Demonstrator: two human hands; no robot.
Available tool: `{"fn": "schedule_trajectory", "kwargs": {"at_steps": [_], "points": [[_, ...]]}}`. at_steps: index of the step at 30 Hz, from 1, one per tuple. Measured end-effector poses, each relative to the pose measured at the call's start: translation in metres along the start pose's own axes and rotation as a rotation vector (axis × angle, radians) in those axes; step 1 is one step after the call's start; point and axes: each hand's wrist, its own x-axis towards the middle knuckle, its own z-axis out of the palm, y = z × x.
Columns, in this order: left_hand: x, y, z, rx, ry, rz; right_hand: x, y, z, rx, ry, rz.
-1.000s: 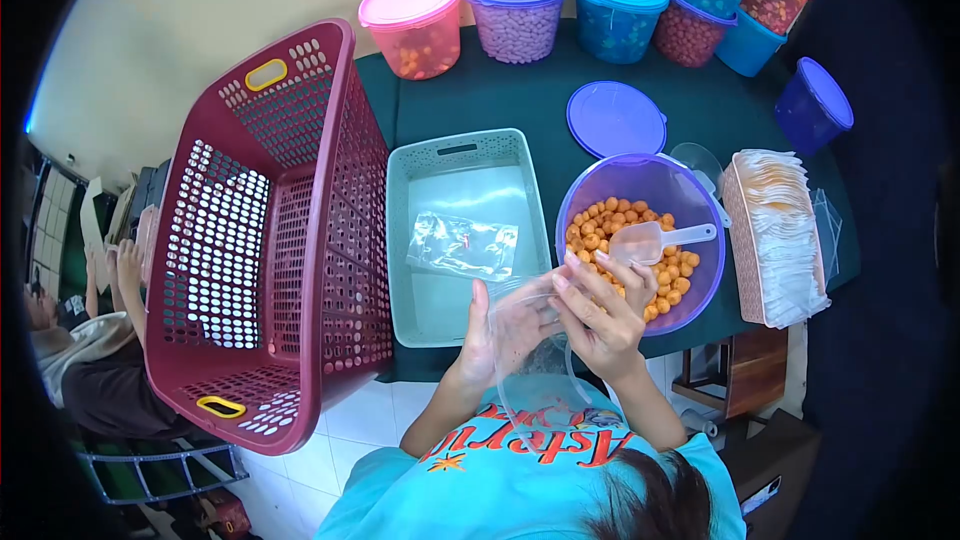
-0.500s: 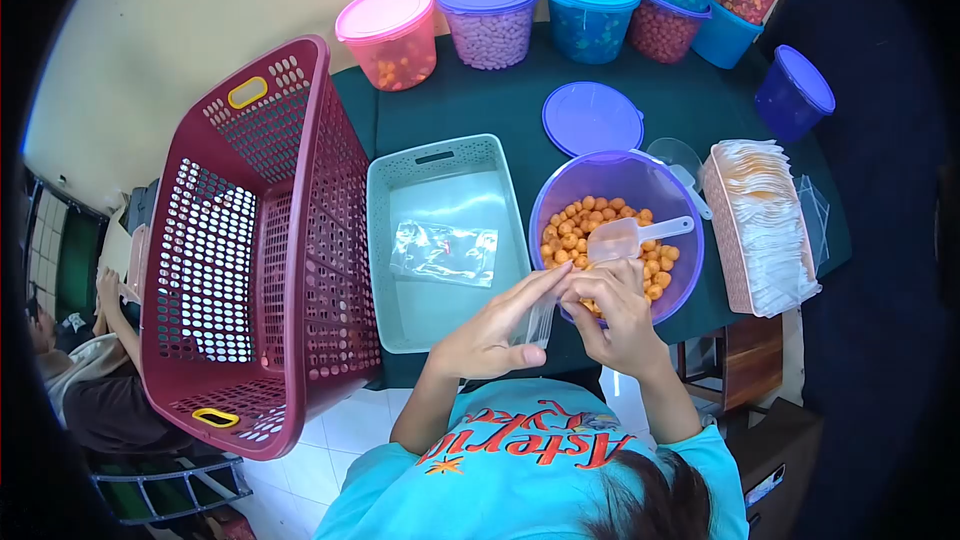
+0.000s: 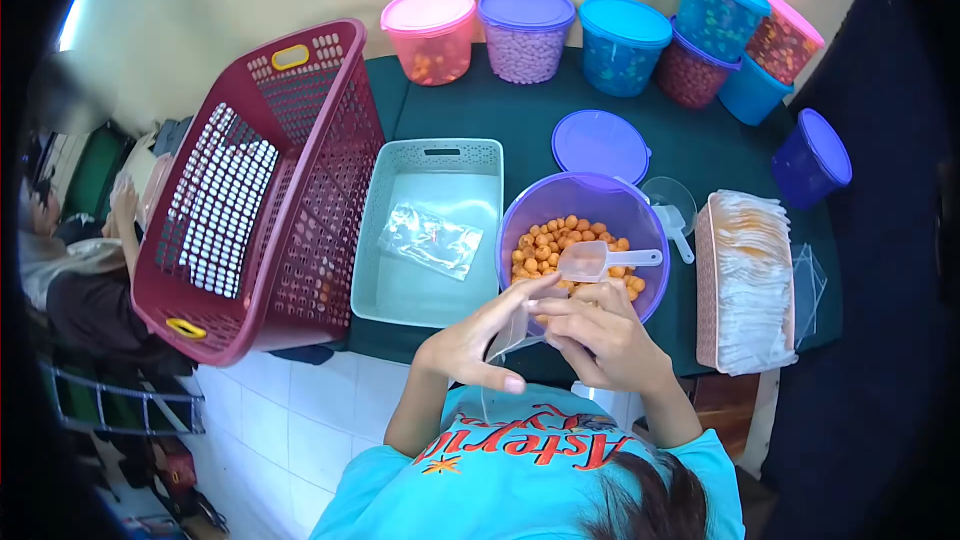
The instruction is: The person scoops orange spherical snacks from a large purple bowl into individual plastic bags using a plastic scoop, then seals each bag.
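A clear plastic bag (image 3: 512, 332) hangs between my two hands at the near rim of a purple tub (image 3: 655, 240). My left hand (image 3: 475, 343) holds the bag's left side, its thumb and fingers apart around the film. With bent fingers pressed together, my right hand (image 3: 607, 340) grips the bag's other side; its fingertips are partly hidden. Round orange snack balls (image 3: 545, 245) fill the tub's bottom, and a translucent scoop (image 3: 590, 260) lies on them, handle to the right.
Left of the tub, a pale green basket (image 3: 375, 285) contains a flat clear packet (image 3: 430, 240). A tall maroon basket (image 3: 320, 200) stands beyond it. A pink basket (image 3: 707, 290) of white packets, a second scoop (image 3: 675, 230) and a purple lid (image 3: 600, 145) surround the tub. Lidded tubs (image 3: 525, 35) line the wall.
The view has shifted, so the table's things appear displaced. My left hand's fingers and thumb now spread the bag wider, while my right hand stays closed on it.
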Motion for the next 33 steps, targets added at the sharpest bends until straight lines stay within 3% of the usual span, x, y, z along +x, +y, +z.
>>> {"fn": "schedule_trajectory", "kwargs": {"at_steps": [4, 6, 8, 10, 12, 14, 16, 17, 19, 20, 22, 27, 33], "points": [[-0.005, -0.002, 0.015, 0.008, 0.130, -0.033, -0.009, 0.001, -0.018, 0.018, -0.179, -0.050], [-0.005, 0.010, 0.020, -0.064, 0.154, -0.227, -0.012, 0.003, -0.026, 0.057, -0.273, -0.105], [-0.005, 0.004, 0.023, -0.091, 0.206, -0.150, -0.012, 0.009, -0.030, 0.105, -0.275, -0.156], [-0.002, -0.004, 0.026, -0.120, 0.138, -0.007, -0.010, 0.016, -0.034, 0.153, -0.279, -0.207], [-0.005, -0.012, 0.030, -0.144, 0.123, 0.012, -0.006, 0.021, -0.040, 0.247, -0.245, -0.171], [-0.008, -0.006, 0.045, -0.225, 0.349, -0.065, 0.002, 0.030, -0.045, 0.310, -0.191, -0.132], [-0.014, -0.011, 0.053, -0.148, 0.417, 0.012, 0.006, 0.052, -0.047, 0.045, -0.093, 0.118], [-0.017, -0.010, 0.057, -0.058, 0.507, 0.040, 0.005, 0.065, -0.045, 0.046, -0.097, 0.118], [-0.023, -0.005, 0.060, 0.124, 0.621, 0.049, 0.001, 0.091, -0.035, -0.477, -0.390, 0.233], [-0.025, -0.005, 0.059, 0.124, 0.618, 0.049, 0.000, 0.097, -0.030, -0.479, -0.389, 0.236], [-0.027, -0.005, 0.057, 0.423, 0.700, 0.099, 0.000, 0.107, -0.021, -0.607, -0.622, 0.270], [-0.032, -0.008, 0.049, 0.428, 0.670, 0.149, -0.003, 0.116, -0.009, -0.622, -0.629, 0.273], [-0.033, -0.011, 0.029, 0.568, 0.549, 0.120, 0.004, 0.108, -0.010, -0.570, -0.818, 0.418]]}}
